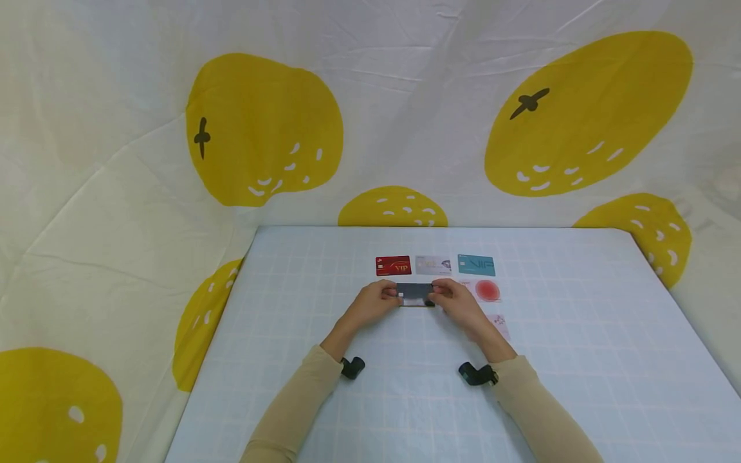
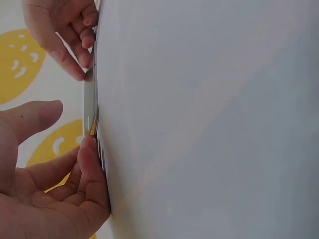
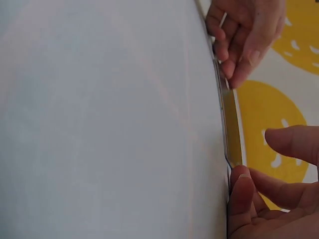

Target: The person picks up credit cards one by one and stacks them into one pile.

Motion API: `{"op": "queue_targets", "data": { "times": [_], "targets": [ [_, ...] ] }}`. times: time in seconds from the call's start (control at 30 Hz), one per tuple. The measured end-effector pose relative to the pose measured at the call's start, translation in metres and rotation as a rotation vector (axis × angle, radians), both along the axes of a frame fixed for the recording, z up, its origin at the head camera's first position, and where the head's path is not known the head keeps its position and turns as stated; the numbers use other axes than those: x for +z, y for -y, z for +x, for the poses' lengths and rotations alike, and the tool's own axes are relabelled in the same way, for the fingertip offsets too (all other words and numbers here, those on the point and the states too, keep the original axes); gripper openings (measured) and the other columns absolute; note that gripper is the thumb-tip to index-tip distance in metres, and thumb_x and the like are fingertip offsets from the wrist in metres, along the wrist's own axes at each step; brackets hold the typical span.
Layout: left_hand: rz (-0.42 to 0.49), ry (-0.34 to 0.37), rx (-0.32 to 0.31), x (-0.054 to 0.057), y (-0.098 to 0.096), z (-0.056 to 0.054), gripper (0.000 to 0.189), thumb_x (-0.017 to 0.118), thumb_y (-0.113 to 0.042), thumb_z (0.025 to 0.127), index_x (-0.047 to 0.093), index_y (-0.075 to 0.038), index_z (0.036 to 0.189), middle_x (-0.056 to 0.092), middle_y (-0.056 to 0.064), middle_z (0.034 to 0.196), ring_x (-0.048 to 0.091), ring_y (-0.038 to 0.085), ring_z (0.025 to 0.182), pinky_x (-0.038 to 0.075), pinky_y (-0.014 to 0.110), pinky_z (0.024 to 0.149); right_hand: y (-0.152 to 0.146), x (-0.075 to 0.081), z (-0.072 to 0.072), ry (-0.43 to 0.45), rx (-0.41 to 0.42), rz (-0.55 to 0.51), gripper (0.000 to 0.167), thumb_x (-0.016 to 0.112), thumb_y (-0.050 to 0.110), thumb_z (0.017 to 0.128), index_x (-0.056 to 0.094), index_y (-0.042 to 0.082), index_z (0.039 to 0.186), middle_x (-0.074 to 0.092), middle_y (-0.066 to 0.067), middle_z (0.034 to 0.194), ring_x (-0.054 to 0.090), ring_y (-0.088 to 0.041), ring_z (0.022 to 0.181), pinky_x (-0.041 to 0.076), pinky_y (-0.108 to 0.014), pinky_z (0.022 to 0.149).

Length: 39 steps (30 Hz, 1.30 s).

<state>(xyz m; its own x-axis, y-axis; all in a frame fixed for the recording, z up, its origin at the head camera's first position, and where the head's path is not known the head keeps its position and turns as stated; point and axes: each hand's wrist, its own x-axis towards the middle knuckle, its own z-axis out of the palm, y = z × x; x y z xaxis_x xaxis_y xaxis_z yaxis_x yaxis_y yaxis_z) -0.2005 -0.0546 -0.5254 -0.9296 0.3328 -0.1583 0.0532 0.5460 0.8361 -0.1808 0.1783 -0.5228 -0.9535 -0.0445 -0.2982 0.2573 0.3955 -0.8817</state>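
Note:
A dark grey card (image 1: pixel 415 290) lies between both hands at the middle of the table, over a paler strip with a brown lower edge. From the side, in the left wrist view, this card (image 2: pixel 89 102) shows as a thin, tilted sliver close to the table. My left hand (image 1: pixel 375 300) holds its left end with the fingertips. At the right end, the fingertips of my right hand (image 1: pixel 458 302) grip it near the corner. The exact contact under the fingers is partly hidden.
Behind the hands lie a red VIP card (image 1: pixel 393 265), a silver card (image 1: pixel 433 265) and a teal card (image 1: pixel 476 265) in a row. A white card with a red circle (image 1: pixel 487 290) and a pale pink card (image 1: pixel 499 326) are partly covered by the right hand and arm.

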Motion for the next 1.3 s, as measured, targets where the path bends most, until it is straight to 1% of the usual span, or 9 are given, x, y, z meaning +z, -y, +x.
{"op": "queue_targets", "data": {
  "times": [0.13,0.23,0.47,0.63,0.9,1.1,1.3],
  "targets": [
    [-0.022,0.008,0.013,0.0000,-0.0013,-0.0008,0.044,0.073,-0.029,0.091,0.065,-0.003,0.126,0.068,0.003,0.106,0.063,0.018,0.096,0.053,0.037,0.088,0.0022,-0.0009,0.0000,-0.007,0.004,0.046,0.045,0.065,0.022,0.098,0.054,0.006,0.139,0.056,-0.015,0.128,0.053,-0.032,0.113,0.051,-0.041,0.096],
    [-0.028,0.008,0.017,-0.0007,-0.0018,-0.0018,0.043,0.073,-0.029,0.091,0.065,-0.003,0.125,0.068,0.002,0.104,0.063,0.017,0.094,0.053,0.036,0.088,0.0027,-0.0019,0.0003,-0.013,0.006,0.060,0.045,0.065,0.022,0.098,0.054,0.006,0.139,0.057,-0.016,0.129,0.053,-0.033,0.114,0.050,-0.043,0.097],
    [-0.058,0.010,0.018,0.0010,-0.0030,-0.0020,0.043,0.073,-0.029,0.092,0.065,-0.003,0.125,0.068,0.002,0.103,0.063,0.017,0.093,0.053,0.036,0.086,0.0037,-0.0029,0.0006,-0.025,0.006,0.077,0.044,0.065,0.021,0.098,0.055,0.005,0.137,0.058,-0.016,0.128,0.054,-0.033,0.113,0.049,-0.043,0.098],
    [-0.073,0.026,0.027,0.0024,-0.0033,-0.0011,0.046,0.072,-0.032,0.092,0.064,-0.005,0.128,0.067,0.002,0.106,0.062,0.018,0.096,0.053,0.036,0.088,0.0033,-0.0026,0.0006,-0.044,0.012,0.089,0.045,0.065,0.023,0.098,0.054,0.004,0.137,0.058,-0.016,0.128,0.054,-0.033,0.113,0.049,-0.044,0.098],
    [-0.070,0.030,0.028,0.0015,-0.0031,-0.0008,0.046,0.071,-0.032,0.093,0.064,-0.005,0.128,0.067,0.003,0.107,0.062,0.019,0.097,0.053,0.038,0.089,0.0025,-0.0043,0.0020,-0.045,0.007,0.098,0.046,0.065,0.024,0.097,0.054,0.005,0.137,0.058,-0.016,0.129,0.055,-0.033,0.112,0.049,-0.043,0.098],
    [-0.073,0.027,0.030,0.0013,-0.0035,-0.0009,0.045,0.071,-0.031,0.093,0.065,-0.004,0.128,0.067,0.003,0.105,0.062,0.019,0.096,0.053,0.037,0.088,0.0026,-0.0038,0.0028,-0.044,0.000,0.094,0.047,0.066,0.024,0.097,0.054,0.005,0.138,0.058,-0.016,0.129,0.055,-0.033,0.113,0.049,-0.044,0.098],
    [-0.072,0.030,0.036,0.0024,-0.0039,0.0003,0.045,0.072,-0.031,0.093,0.064,-0.005,0.128,0.067,0.002,0.105,0.062,0.019,0.095,0.054,0.035,0.087,0.0032,-0.0026,0.0042,-0.055,-0.002,0.090,0.046,0.066,0.024,0.096,0.054,0.007,0.137,0.058,-0.013,0.129,0.056,-0.032,0.113,0.049,-0.043,0.097]
  ]
}}
